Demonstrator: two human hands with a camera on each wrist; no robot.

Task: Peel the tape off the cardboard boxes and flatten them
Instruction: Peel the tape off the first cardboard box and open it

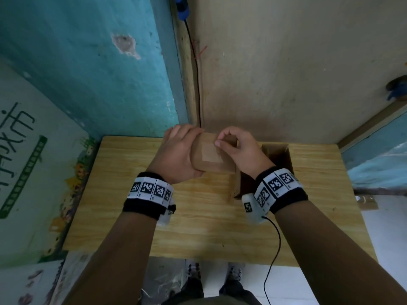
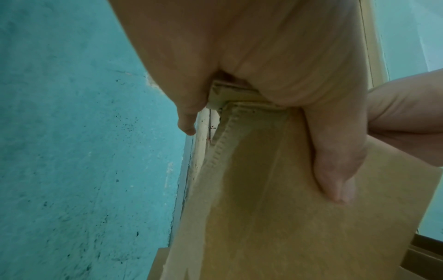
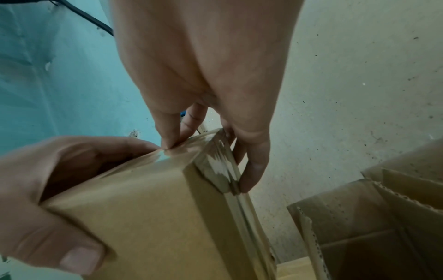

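I hold a small closed cardboard box [image 1: 222, 167] above the far part of the wooden table [image 1: 198, 227]. My left hand [image 1: 178, 155] grips its left side, thumb on the near face [image 3: 79, 259]. A strip of clear tape [image 1: 209, 154] runs over the top face and down one end [image 3: 217, 166]. My right hand [image 1: 233, 148] pinches the tape between thumb and forefinger at the box's upper edge [image 3: 167, 146], its other fingers curled along the taped end. From the left wrist view the box [image 2: 275, 217] fills the frame under my palm.
A second, open cardboard box [image 1: 276, 158] stands on the table just right of my hands, its flaps up [image 3: 371, 217]. Teal wall [image 1: 88, 62] left, beige wall [image 1: 286, 73] behind. A large printed carton [image 1: 33, 161] stands left of the table. A black cable [image 1: 275, 249] hangs from my right wrist.
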